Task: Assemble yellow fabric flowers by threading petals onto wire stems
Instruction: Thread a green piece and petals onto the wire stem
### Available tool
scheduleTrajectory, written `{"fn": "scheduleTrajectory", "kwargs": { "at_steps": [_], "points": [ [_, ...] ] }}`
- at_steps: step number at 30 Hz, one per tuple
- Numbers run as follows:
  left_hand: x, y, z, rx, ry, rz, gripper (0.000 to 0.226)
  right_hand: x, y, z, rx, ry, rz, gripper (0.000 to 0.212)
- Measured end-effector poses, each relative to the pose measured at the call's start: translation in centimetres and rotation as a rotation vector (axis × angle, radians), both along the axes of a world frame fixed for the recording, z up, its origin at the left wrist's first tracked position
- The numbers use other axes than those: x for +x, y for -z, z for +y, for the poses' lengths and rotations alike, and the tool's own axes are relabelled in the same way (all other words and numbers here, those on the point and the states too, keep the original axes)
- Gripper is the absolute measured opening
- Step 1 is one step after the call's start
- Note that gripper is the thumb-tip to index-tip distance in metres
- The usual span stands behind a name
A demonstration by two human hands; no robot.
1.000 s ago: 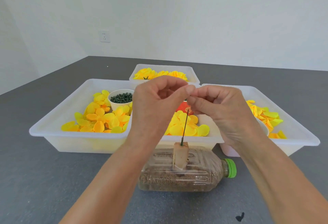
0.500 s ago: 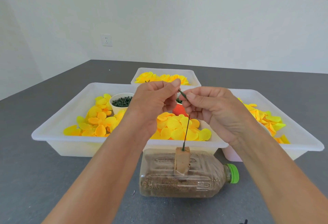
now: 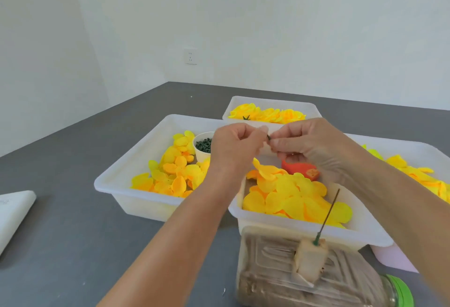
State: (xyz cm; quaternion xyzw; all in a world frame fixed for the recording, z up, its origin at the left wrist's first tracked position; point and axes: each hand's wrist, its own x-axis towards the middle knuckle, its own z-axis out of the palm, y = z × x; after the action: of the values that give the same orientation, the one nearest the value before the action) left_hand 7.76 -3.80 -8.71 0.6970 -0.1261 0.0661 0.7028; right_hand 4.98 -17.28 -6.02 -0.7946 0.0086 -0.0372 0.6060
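A person's left hand (image 3: pixel 237 147) and right hand (image 3: pixel 308 146) meet fingertip to fingertip above the white petal tray (image 3: pixel 136 168), fingers curled narrow and together pinching a small dark green piece (image 3: pixel 268 137). Nearer the viewer than the tray, a thin green wire stem (image 3: pixel 328 211) stands tilted in a tan block (image 3: pixel 309 261) fixed atop a sand-filled plastic bottle (image 3: pixel 267 280) lying on its side, green cap (image 3: pixel 401 293) to the right. Loose yellow fabric petals (image 3: pixel 292 199) fill the tray, beside a white cup of green pieces (image 3: pixel 203 146). A second tray of yellow flowers (image 3: pixel 267 113) sits behind it.
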Motion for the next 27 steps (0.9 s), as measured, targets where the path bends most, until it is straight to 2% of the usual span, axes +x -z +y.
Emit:
{"fn": "scheduleTrajectory", "kwargs": {
  "at_steps": [2, 4, 7, 11, 15, 21, 27],
  "points": [
    [2.5, -0.6, 1.5, -0.039, -0.023, 0.042, 0.028, 2.6, 0.0, 0.3, -0.005, 0.033, -0.011, 0.007],
    [5.2, -1.1, 3.1, -0.037, -0.133, 0.059, 0.029, 5.4, 0.2, 0.5, -0.067, 0.039, -0.02, 0.004],
    [8.9, -1.3, 4.7, -0.011, -0.271, 0.08, 0.029, 9.2, 1.2, 1.3, -0.225, 0.027, -0.049, 0.005],
    [12.3, -0.4, 5.0, -0.013, -0.344, 0.143, 0.03, 12.9, 3.0, 2.8, -0.47, -0.064, -0.159, 0.01],
    [14.1, 1.2, 4.3, 0.02, -0.357, 0.176, 0.03, 15.6, 4.6, 4.3, -0.7, -0.12, -0.222, 0.013],
    [15.0, 2.4, 4.4, 0.067, -0.365, 0.178, 0.028, 17.8, 6.4, 5.9, -0.931, -0.12, -0.191, 0.015],
    [14.9, 2.7, 4.5, 0.064, -0.355, 0.195, 0.027, 18.3, 5.6, 5.9, -0.972, -0.284, -0.15, 0.015]
  ]
}}
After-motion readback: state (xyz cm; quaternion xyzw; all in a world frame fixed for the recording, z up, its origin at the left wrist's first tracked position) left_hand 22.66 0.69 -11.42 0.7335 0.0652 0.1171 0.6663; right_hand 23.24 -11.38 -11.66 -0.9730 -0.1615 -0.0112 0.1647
